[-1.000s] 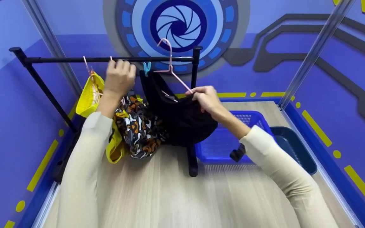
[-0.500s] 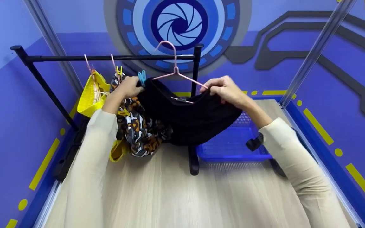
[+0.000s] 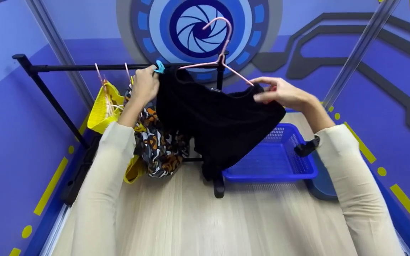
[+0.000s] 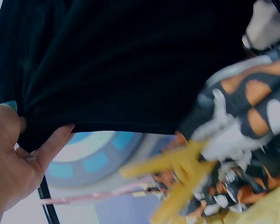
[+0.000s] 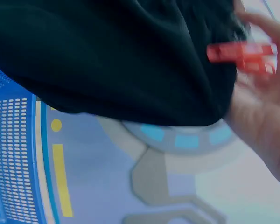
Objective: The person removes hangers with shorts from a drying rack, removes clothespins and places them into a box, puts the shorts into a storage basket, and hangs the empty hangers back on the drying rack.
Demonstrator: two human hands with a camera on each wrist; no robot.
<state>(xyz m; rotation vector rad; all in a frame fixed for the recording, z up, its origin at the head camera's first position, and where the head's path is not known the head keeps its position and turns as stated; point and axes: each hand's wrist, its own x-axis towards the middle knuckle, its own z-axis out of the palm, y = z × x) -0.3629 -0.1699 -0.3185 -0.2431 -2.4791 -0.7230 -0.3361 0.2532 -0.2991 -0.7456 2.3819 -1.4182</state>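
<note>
A black garment [image 3: 219, 117], its exact kind hard to tell, hangs stretched between both hands on a pink hanger [image 3: 222, 58]. The left hand [image 3: 146, 83] pinches its upper left corner, beside a light blue clothespin [image 3: 160, 67]; thumb and finger grip the cloth in the left wrist view. At the opposite corner, the right hand [image 3: 283, 93] holds the cloth near the hanger's end. A red clothespin [image 5: 242, 53] shows against that palm in the right wrist view; whether it is clipped on cannot be told. The hanger's hook points up, above the rail's height and apart from it.
Left on the black rack rail [image 3: 73, 67] hang a yellow item [image 3: 98, 110] and a camouflage-patterned garment [image 3: 158, 149], both on pink hangers. A yellow clothespin [image 4: 177, 172] is close to the left hand. Below right stand a blue basket [image 3: 272, 176] and a dark tray [image 3: 322, 185].
The left hand left the rail area and took hold of the garment's left corner. The right hand moved right and up; hanger and garment rose and spread wider.
</note>
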